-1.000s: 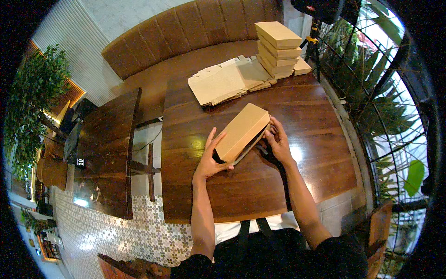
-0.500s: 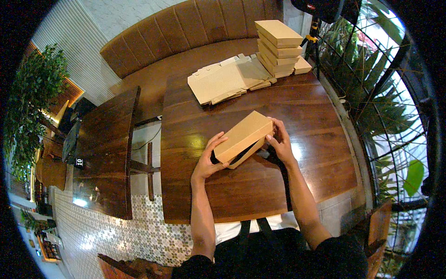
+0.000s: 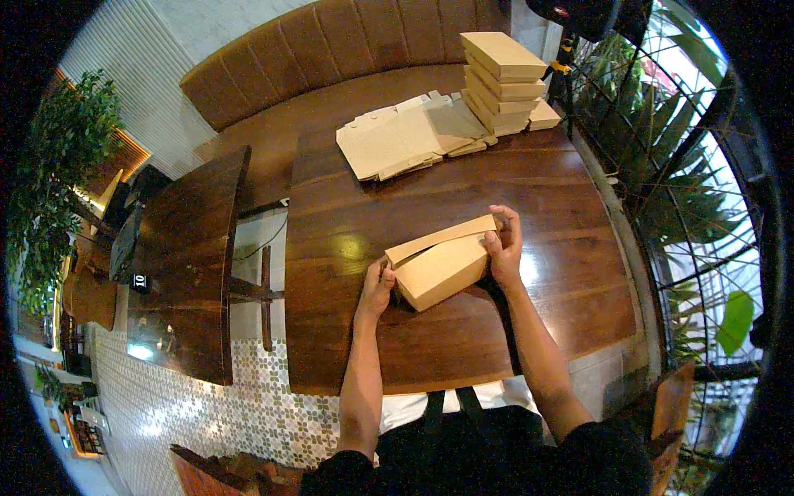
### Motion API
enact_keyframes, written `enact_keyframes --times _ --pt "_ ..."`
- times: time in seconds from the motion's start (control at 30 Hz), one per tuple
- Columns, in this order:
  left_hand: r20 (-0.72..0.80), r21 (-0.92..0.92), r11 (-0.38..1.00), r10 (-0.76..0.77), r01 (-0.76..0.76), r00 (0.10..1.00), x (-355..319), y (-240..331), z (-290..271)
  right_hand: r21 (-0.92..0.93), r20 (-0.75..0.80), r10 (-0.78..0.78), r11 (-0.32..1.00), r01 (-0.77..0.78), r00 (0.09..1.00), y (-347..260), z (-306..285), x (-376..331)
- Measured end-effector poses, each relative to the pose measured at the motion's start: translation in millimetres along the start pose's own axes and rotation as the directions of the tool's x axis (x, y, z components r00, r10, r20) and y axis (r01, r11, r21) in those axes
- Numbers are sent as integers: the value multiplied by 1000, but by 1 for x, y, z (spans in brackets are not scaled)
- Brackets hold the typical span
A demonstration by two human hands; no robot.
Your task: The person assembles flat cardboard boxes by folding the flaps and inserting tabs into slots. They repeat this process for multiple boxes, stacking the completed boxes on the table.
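I see a tan cardboard box (image 3: 440, 264) near the middle of the dark wooden table (image 3: 546, 198), tilted so that one long edge points up toward the far right. Its lid flap stands slightly lifted, with a thin gap showing along the upper front edge. My left hand (image 3: 378, 287) is at the box's near left end, fingers curled against the corner and thumb up by the lid's edge; it grips the cardboard rather than lying flat. My right hand (image 3: 504, 246) closes over the far right end, fingers wrapped across the top of the lid and thumb pressed on the side face. Both hands have the box between them. I cannot tell whether its underside rests on the wood or sits just above it.

Farther back on the same table lies a loose spread of flat, unfolded box blanks (image 3: 407, 139) in the same tan card. Just right of them, at the far right corner, stands a stack of folded boxes (image 3: 500, 76), slightly staggered. Behind the table runs a brown padded bench (image 3: 331, 50). To my left, well apart, is a second dark table (image 3: 186, 256) over a patterned tile floor (image 3: 198, 397). Green plants (image 3: 662, 165) show behind a black metal railing on my right.
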State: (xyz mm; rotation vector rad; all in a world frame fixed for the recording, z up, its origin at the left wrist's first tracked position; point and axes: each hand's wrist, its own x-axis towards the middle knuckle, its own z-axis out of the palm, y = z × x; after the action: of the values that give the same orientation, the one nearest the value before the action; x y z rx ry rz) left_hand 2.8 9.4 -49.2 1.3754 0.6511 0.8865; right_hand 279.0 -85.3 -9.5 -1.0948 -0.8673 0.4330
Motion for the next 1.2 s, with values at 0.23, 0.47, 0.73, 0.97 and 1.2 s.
enact_keyframes --times 0.23,0.47,0.73,0.97,1.2 --pt "52 230 966 112 -121 992 9 47 16 -44 -18 28 999 -29 999 -14 0 4" --pt "68 -62 976 214 -210 975 13 66 30 43 166 111 992 -120 980 -30 7 -1" --pt "138 99 910 389 -403 911 19 67 18 28 156 111 993 -116 982 -28 10 0" --pt "133 -23 929 369 -370 920 18 66 16 -20 133 78 997 -76 988 -28 11 0" --pt "133 216 882 399 -419 907 15 77 19 -93 92 15 996 -6 996 -23 8 3"
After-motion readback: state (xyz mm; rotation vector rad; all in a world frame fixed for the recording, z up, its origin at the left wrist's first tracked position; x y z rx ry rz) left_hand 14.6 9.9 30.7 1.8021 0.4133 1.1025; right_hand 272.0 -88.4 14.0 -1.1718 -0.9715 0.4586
